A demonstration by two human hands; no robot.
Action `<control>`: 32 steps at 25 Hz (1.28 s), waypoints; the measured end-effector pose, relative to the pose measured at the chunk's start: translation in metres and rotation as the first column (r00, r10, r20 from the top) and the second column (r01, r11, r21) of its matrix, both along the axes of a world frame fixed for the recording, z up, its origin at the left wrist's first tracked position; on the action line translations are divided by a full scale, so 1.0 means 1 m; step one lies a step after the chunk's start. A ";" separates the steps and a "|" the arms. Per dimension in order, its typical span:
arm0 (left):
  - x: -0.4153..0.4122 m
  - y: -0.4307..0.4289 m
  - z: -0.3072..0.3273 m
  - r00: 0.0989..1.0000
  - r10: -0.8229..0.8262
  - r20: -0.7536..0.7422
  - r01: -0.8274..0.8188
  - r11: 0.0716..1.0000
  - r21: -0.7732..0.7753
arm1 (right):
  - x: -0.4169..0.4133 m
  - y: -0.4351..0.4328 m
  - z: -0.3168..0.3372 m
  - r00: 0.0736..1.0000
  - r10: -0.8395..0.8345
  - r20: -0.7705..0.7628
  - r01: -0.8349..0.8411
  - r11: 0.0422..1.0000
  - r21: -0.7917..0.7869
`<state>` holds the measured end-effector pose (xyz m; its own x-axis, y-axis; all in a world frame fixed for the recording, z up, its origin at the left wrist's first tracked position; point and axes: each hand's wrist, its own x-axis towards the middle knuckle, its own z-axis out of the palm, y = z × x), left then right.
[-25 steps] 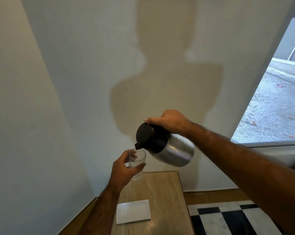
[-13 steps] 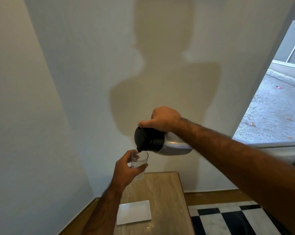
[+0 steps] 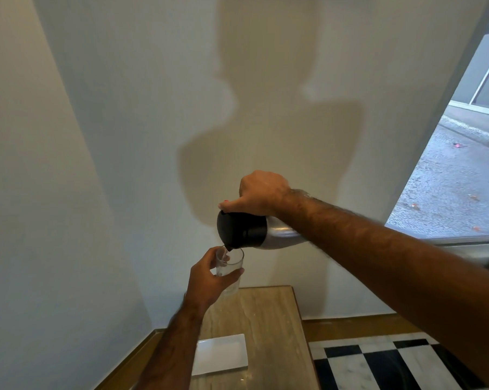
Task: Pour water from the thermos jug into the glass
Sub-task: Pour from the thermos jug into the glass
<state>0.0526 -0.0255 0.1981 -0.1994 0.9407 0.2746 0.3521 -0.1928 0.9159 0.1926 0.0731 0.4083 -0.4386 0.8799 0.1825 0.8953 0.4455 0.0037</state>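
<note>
A steel thermos jug (image 3: 277, 235) with a black top lies tipped almost level in the air, its spout over the rim of a clear glass (image 3: 230, 270). My right hand (image 3: 261, 197) grips the jug from above, thumb on the black lid. My left hand (image 3: 206, 280) is wrapped around the glass and holds it up above the far end of the table. A thin stream of water runs from the spout into the glass. My right forearm hides most of the jug's steel body.
A narrow marble-topped table (image 3: 268, 333) stands against the white wall, with a white rectangular plate (image 3: 222, 353) at its near left. A black and white chequered floor (image 3: 378, 364) lies to the right, below a window (image 3: 457, 170).
My right hand has tipped the jug further, from slanted to almost level, and water now runs from the spout. The glass in my left hand has stayed under the spout.
</note>
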 end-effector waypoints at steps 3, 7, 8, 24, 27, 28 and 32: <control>0.002 0.003 0.000 1.000 0.013 -0.005 -0.013 1.000 -0.013 | -0.003 -0.002 0.003 0.999 0.029 0.029 -0.030 0.998 0.047; 0.004 0.002 0.002 1.000 0.000 -0.003 0.000 1.000 -0.012 | -0.005 -0.004 0.008 0.997 0.049 0.055 -0.053 0.996 0.074; 0.004 0.001 0.003 1.000 -0.001 -0.005 0.001 1.000 -0.015 | -0.005 -0.004 0.009 0.997 0.050 0.058 -0.054 0.996 0.075; 0.005 -0.007 0.006 1.000 0.010 -0.024 -0.010 1.000 -0.002 | -0.006 -0.024 0.023 0.986 0.105 0.129 -0.126 0.979 0.162; 0.006 -0.011 0.009 1.000 0.014 -0.025 -0.014 1.000 0.002 | -0.008 -0.027 0.027 0.983 0.119 0.139 -0.143 0.974 0.178; 0.006 -0.012 0.010 1.000 0.014 -0.024 -0.014 1.000 0.005 | -0.008 -0.029 0.028 0.982 0.124 0.144 -0.150 0.972 0.183; 0.007 -0.016 0.011 1.000 0.015 -0.013 -0.015 1.000 0.015 | -0.008 -0.033 0.031 0.978 0.127 0.166 -0.157 0.971 0.179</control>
